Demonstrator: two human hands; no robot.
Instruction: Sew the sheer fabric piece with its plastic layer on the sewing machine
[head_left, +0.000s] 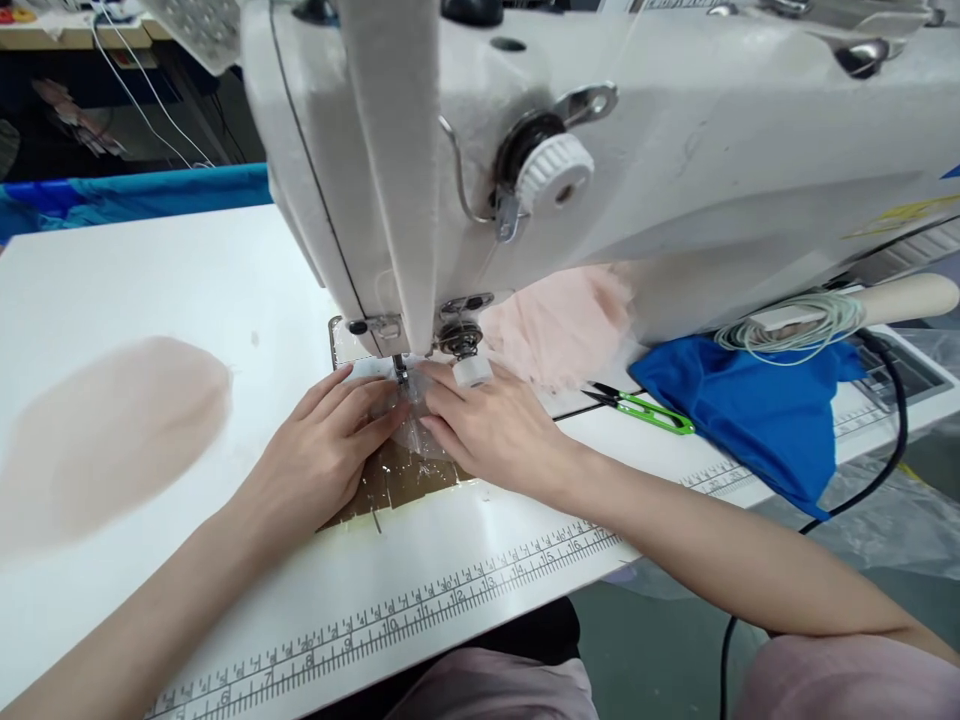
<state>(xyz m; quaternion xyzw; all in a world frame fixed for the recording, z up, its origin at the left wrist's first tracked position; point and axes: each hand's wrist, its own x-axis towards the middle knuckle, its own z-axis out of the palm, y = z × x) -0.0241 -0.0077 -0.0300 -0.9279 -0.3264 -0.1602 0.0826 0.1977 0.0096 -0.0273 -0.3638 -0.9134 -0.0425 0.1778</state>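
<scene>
A small piece of sheer pale fabric lies under the presser foot of a white sewing machine. To the left of the needle, my left hand is closed on the fabric's edge, with its thumb reaching toward the foot. My right hand is closed on the fabric from the other side, its fingertips partly hidden behind the machine's lower parts. Both hands rest low over the brown plate, which has bits of thread on it. How the layers lie between the fingers is hidden.
A sheer beige fabric piece lies flat at left. Behind my right hand is a heap of pink fabric. Green thread snips, a blue cloth and coiled cord lie at right. A printed ruler follows the front edge.
</scene>
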